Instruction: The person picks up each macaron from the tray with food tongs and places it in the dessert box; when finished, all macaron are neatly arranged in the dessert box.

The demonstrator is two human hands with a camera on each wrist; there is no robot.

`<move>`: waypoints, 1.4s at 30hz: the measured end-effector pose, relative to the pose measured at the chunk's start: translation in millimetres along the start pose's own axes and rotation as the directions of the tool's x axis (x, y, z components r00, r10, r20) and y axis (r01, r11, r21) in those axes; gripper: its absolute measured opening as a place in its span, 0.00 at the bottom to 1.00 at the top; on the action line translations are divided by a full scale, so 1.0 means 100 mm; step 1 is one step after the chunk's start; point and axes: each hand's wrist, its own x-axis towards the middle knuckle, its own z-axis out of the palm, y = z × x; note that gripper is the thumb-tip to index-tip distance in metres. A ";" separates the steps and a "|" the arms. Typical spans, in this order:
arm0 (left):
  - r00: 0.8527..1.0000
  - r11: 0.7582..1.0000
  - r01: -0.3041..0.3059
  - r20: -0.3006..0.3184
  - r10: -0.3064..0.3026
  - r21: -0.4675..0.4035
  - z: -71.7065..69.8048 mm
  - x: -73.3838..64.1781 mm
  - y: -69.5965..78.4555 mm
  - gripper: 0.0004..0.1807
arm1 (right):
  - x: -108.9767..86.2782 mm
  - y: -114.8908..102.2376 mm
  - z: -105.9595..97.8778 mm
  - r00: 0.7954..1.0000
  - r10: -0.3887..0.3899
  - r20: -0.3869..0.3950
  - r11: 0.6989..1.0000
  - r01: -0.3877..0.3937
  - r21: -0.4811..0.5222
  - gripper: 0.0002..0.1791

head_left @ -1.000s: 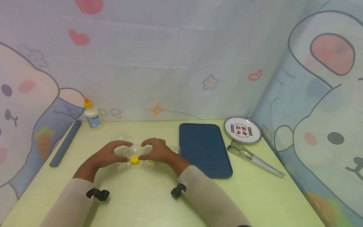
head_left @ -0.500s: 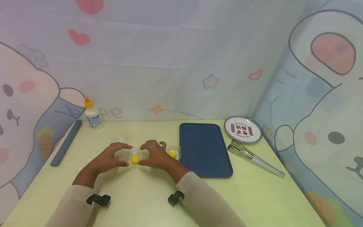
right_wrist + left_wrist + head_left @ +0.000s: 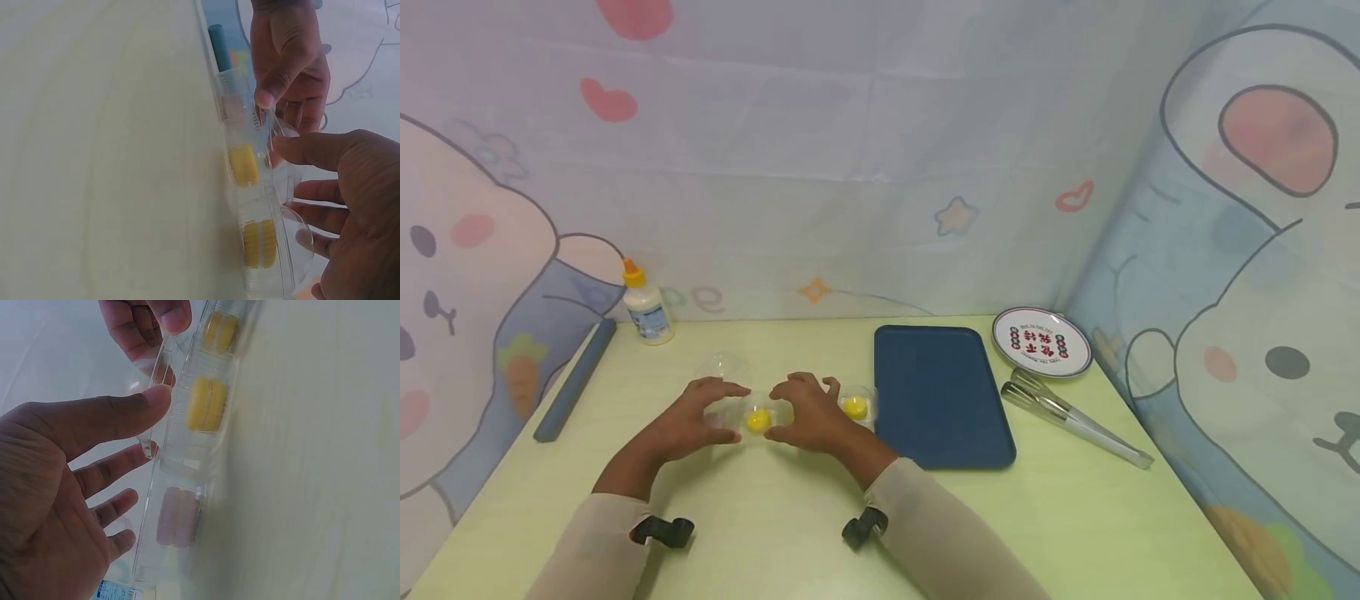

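Both hands are at a row of clear plastic boxes (image 3: 181,465) with macarons in them. My left hand (image 3: 685,421) pinches one edge of a clear domed lid (image 3: 164,362) between thumb and fingers, and my right hand (image 3: 812,417) pinches the opposite edge. This lid sits right over the box with the middle yellow macaron (image 3: 758,421). On the right, another yellow macaron (image 3: 855,407) lies under a clear dome (image 3: 300,247). A pale pink macaron (image 3: 178,515) occupies the left box; my left hand partly hides it in the head view.
Behind the left hand lies another clear dome (image 3: 722,365). A blue tray (image 3: 936,400) is close to the right box, with a plate (image 3: 1041,342) and metal tongs (image 3: 1075,425) beyond. At the left are a glue bottle (image 3: 649,308) and a grey-blue bar (image 3: 576,379).
Both hands have come slightly down and toward the person with the domed lid, then stayed nearly still. The right-hand yellow macaron has come into view beside my right hand.
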 end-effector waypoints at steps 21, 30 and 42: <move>1.000 0.999 0.027 -0.006 -0.026 0.040 0.04 0.00 -0.04 0.36 | 0.00 0.02 0.02 1.000 0.008 0.013 1.000 -0.007 -0.019 0.29; 0.999 0.998 0.034 -0.018 -0.033 0.049 0.07 -0.01 -0.07 0.35 | -0.02 0.04 0.04 1.000 0.018 0.017 1.000 -0.018 -0.001 0.29; 0.999 0.997 0.037 -0.030 -0.035 0.073 0.09 -0.01 -0.07 0.35 | 0.00 0.05 0.06 0.999 0.036 0.025 0.998 -0.034 -0.045 0.28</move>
